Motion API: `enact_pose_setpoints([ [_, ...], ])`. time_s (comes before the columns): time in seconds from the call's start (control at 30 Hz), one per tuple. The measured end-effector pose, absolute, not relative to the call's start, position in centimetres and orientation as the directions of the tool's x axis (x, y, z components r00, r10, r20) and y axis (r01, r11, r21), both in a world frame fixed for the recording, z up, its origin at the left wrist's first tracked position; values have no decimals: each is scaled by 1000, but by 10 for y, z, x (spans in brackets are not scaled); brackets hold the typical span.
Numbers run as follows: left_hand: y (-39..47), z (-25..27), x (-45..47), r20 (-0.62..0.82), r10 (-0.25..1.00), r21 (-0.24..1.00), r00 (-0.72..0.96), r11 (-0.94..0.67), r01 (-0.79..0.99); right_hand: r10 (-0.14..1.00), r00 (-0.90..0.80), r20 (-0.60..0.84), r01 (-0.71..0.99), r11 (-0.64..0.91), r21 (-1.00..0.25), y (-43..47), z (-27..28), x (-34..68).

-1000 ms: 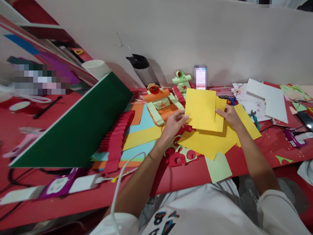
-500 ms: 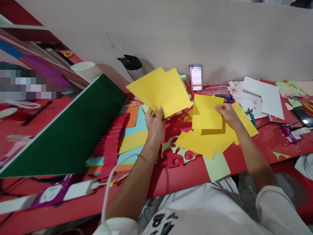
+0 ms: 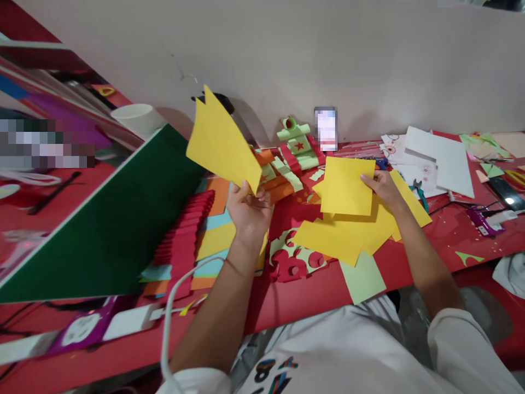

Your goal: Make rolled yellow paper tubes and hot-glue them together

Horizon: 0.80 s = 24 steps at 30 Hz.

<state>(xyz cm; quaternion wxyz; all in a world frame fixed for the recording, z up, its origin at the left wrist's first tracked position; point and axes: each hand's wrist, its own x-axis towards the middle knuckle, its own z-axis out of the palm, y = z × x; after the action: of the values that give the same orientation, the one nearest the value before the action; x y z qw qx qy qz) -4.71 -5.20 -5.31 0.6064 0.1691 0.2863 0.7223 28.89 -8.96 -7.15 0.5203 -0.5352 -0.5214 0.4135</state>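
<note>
Hands (image 3: pixel 249 212) (image 3: pixel 384 189) around yellow sheets (image 3: pixel 221 143) (image 3: pixel 348 187); bottle (image 3: pixel 223 103) behind

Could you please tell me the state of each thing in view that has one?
Left hand: gripping paper
Right hand: gripping paper
Left yellow paper: raised, tilted
Right yellow paper: held, uncreased
Upright phone: screen lit
Green board: slanted
Red paper strip: partly pleated
White charger: cable attached

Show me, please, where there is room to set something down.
Mostly bare red tabletop shows in front of the holed paper, left of the pale green sheet, and between the yellow sheets, purple power strip and green scrap. The back centre is crowded with paper figures.
</note>
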Motion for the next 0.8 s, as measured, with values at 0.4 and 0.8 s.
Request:
enact_pose_setpoints([
  [0.4, -64, -47, -50, 65, 998, 651, 16, -31, -759, 985, 133, 107, 86, 96, -992, -92, -63, 291],
  [0.8, -47, -69, -80, 221, 899, 953, 378, -117, -278, 963, 224, 151, 63, 140, -988, -91, -57, 299],
])
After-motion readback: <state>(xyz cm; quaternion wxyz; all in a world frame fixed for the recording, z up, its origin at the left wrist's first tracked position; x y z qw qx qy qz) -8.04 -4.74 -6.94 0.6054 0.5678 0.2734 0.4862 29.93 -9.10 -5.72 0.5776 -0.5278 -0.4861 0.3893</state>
